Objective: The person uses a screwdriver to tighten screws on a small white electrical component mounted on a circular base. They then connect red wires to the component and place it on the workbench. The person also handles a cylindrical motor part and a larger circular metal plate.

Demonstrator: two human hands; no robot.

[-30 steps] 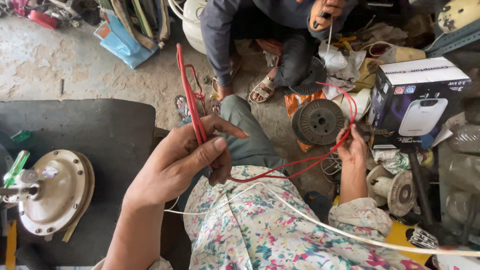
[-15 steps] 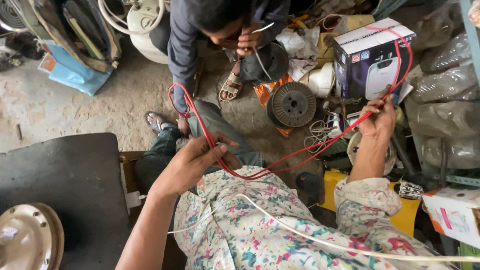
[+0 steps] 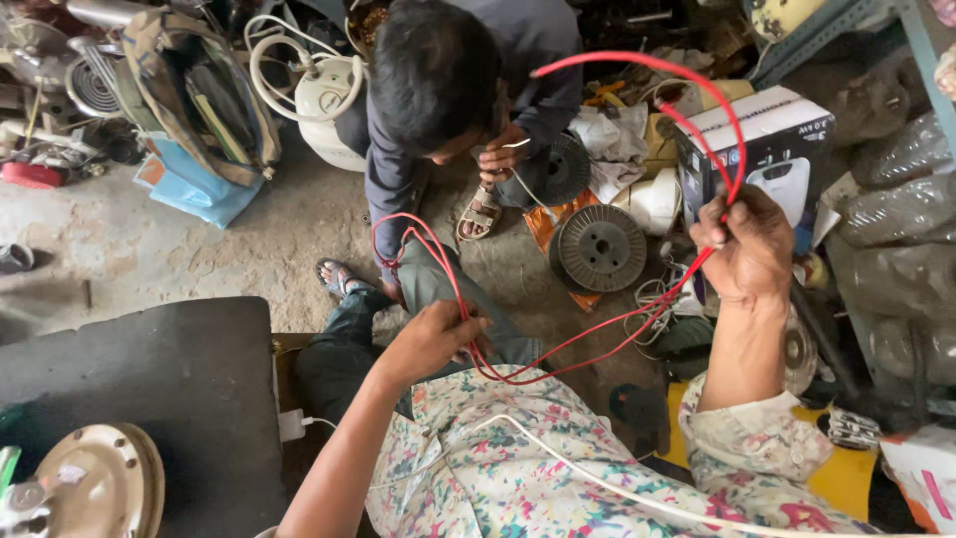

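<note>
My left hand is closed on a thin red wire over my knee, where it bunches into loops. From there the red wire sags, then rises to my right hand, which grips it at shoulder height on the right. Above that hand the wire arcs up and back to the left in a big loop. A white cord crosses my flowered shirt.
A person crouches in front of me on the dirt floor, one hand at a dark wire spool. Another empty spool lies beside it. A white-and-black box stands right. A black table with a round metal part is left.
My right hand has lifted and pulled the red wire farther right and up, making a larger loop. My left hand stayed on the wire at my knee. The view swung left to right.
</note>
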